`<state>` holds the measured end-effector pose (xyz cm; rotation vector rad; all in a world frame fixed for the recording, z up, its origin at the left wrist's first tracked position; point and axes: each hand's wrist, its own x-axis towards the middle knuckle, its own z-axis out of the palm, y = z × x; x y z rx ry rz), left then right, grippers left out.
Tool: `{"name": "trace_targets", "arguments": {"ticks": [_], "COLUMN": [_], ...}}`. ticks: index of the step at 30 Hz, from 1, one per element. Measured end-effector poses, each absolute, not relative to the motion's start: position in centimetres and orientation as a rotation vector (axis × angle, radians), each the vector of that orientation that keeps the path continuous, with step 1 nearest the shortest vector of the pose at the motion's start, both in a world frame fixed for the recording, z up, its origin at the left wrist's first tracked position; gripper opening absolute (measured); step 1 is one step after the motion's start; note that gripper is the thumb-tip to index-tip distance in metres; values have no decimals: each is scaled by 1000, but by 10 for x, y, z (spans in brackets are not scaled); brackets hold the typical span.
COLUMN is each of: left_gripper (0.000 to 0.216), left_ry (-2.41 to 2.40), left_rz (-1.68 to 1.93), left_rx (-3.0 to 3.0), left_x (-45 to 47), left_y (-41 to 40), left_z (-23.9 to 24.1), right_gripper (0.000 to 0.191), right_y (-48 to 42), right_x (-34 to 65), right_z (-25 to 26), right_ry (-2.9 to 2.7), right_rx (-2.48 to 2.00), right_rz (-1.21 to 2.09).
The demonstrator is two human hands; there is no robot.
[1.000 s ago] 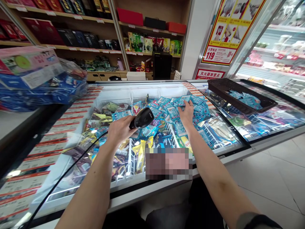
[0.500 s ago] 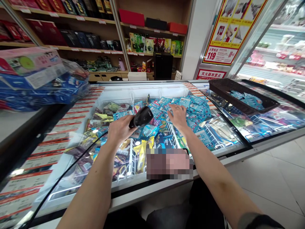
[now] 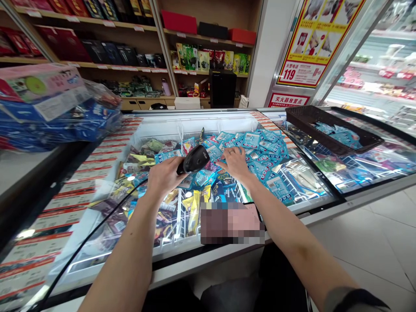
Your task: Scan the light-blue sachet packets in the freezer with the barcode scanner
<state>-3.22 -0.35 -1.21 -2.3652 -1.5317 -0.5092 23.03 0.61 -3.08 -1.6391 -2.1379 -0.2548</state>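
My left hand (image 3: 164, 177) is wrapped round the handle of a black barcode scanner (image 3: 195, 159), whose head points right toward the packets. From the scanner a black cable (image 3: 107, 212) runs down to the lower left. Many flat light-blue snack packets (image 3: 251, 139) lie spread over the glass top of a chest freezer. Over the left part of this spread is my right hand (image 3: 236, 164), thumb out and fingers bent but apart, touching or just above the packets; nothing shows in its grip. Single blue packets (image 3: 278, 187) lie to its right.
A brown basket (image 3: 299, 125) with more blue packets stands on the freezer's right. Bagged boxes (image 3: 42, 104) are piled at left. Near the front edge lies a blurred, pixelated object (image 3: 232, 225). Wrapped ice creams (image 3: 193, 208) show under the glass. Stocked shelves (image 3: 136, 26) stand behind.
My right hand has slid slightly left and toward me over the blue packets, its fingers a little more bent. My left hand keeps the barcode scanner in nearly the same place.
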Motion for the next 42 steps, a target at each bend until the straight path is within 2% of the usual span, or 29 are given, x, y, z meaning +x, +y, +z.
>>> {"name": "trace_targets", "arguments": {"ticks": [5,10,19,26,32,37,42], "left_gripper": [34,33,33,35,35,35,34], "left_ry": [-1526,-1522,-1551,-1548,-1545,-1540,-1529], "left_rz": [-535,-507,-502,-485,-479,-502,-496], "left_rx": [-2373,-2380,-2397,-2394,-2395,-2392,-2389], "left_x": [-33,-32,-33,-32,-31,-32,-34], "left_y": [-3,-4,-4,-5,-6,-5,-4], "left_z": [-13,-12,-11,-10,-9,-10,-11], "right_gripper": [39,46,81,65,67,50,40], "right_y": [9,11,10,19,14,18,22], "right_x": [232,232,227,229,226,230,230], "right_z": [-33,-35,-30,-35,-34,-32,-33], "right_ry": [-2120,-2140,-2110,-1997,-2018,-2007,-1980], "right_rx": [-1630,-1648,-1778,-1806,-1757,-1751,-1770], "right_rz": [-255,-298,-254,-78,-204,-78,-8]}}
